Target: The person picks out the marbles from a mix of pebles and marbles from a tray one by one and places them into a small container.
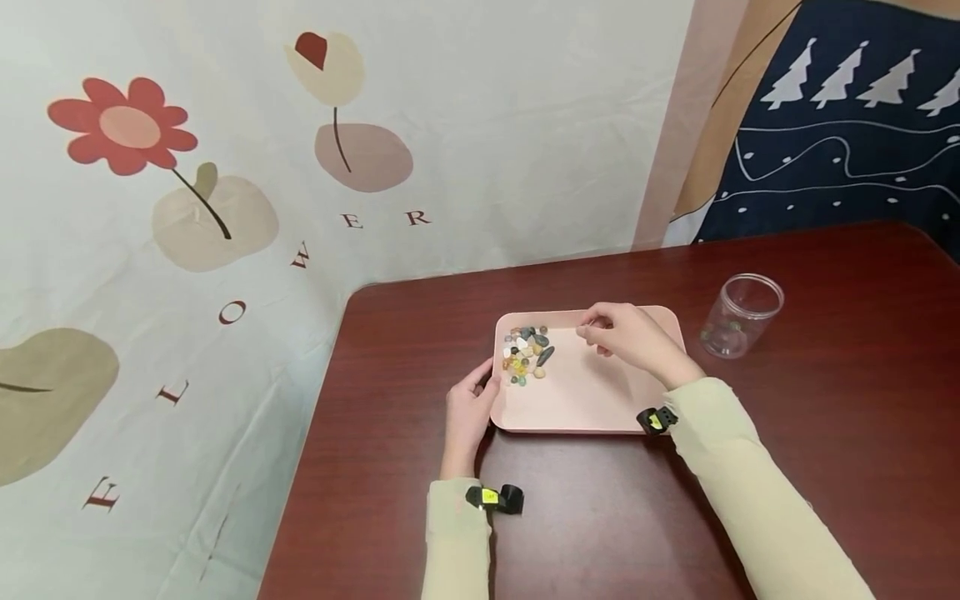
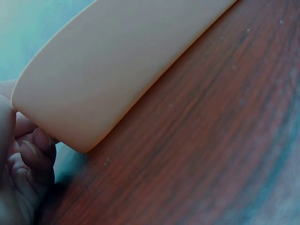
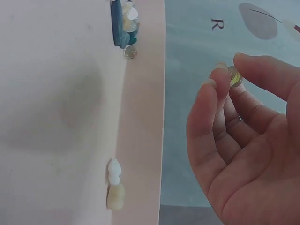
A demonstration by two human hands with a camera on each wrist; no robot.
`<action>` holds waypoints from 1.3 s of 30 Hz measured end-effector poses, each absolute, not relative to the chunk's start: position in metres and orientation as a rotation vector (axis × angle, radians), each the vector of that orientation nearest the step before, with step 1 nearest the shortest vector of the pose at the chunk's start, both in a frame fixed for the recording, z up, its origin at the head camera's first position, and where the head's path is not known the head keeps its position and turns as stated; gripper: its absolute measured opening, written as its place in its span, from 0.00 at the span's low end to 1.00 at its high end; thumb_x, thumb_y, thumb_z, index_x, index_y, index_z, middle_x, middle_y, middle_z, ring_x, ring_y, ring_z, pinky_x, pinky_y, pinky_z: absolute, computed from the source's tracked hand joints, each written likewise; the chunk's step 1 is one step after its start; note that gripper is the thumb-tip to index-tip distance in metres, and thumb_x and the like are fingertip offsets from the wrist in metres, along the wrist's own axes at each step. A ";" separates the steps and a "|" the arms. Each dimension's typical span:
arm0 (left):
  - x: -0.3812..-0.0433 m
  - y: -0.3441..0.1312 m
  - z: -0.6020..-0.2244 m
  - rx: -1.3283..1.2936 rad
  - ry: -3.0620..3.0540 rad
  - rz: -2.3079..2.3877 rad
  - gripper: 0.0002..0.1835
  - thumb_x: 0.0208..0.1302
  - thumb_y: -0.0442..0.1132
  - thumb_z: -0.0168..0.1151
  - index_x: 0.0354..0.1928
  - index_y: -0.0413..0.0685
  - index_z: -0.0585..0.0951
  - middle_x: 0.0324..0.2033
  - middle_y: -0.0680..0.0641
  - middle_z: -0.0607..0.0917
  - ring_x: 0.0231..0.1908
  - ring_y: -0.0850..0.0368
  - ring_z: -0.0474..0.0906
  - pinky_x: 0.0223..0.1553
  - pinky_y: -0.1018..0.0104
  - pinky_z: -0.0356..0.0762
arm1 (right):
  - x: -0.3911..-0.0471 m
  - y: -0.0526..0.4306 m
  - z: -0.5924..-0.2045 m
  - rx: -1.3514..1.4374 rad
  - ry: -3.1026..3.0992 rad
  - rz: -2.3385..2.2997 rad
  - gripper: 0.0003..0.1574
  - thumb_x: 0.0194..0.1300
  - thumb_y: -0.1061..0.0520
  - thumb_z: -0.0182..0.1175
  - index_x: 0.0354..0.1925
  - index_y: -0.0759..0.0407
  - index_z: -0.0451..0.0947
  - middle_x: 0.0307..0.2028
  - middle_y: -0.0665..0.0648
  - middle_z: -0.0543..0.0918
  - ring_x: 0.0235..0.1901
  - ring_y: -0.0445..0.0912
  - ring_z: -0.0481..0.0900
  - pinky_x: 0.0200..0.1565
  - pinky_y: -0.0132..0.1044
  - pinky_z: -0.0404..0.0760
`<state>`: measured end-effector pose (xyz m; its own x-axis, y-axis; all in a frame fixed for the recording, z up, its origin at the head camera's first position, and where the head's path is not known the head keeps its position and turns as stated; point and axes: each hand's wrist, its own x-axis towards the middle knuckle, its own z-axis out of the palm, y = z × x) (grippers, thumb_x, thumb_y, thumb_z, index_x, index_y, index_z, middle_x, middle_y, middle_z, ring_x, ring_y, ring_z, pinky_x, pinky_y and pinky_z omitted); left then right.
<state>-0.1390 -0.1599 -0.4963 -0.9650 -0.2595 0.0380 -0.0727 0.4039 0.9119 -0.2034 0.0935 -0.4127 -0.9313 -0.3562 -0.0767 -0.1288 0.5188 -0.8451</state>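
Observation:
A pale pink tray [image 1: 570, 404] lies on the table, with a pile of mixed pebbles and marbles [image 1: 522, 348] gathered at its left end. My left hand [image 1: 469, 410] grips the tray's left rim; in the left wrist view its curled fingers [image 2: 40, 150] sit at the tray's corner. Above the tray's far side, my right hand [image 1: 626, 335] pinches a clear glass marble [image 3: 235, 76] with a yellow swirl between thumb and fingertips. A white stone [image 3: 114, 171] and a beige stone [image 3: 116, 196] lie along the tray's wall in the right wrist view.
To the right of the tray stands a clear plastic jar [image 1: 742, 317] without a lid, with a few small items inside. The dark red wooden table [image 1: 375, 467] meets a printed cloth [image 1: 487, 125] at its back and left edges.

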 end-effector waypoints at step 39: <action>-0.137 -0.161 -0.494 0.294 -2.491 -1.605 0.17 0.57 0.47 0.59 0.50 0.62 0.79 0.16 0.52 0.73 0.17 0.59 0.65 0.17 0.69 0.65 | -0.158 0.119 -0.397 -0.394 2.437 -1.758 0.16 0.63 0.56 0.53 0.46 0.64 0.75 0.29 0.65 0.74 0.26 0.51 0.75 0.31 0.35 0.77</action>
<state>-0.1372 -0.1610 -0.4937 -0.9673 -0.2516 0.0308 -0.0760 0.4037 0.9117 -0.1577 0.1188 -0.3966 -0.9602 -0.2726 0.0610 -0.1439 0.2956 -0.9444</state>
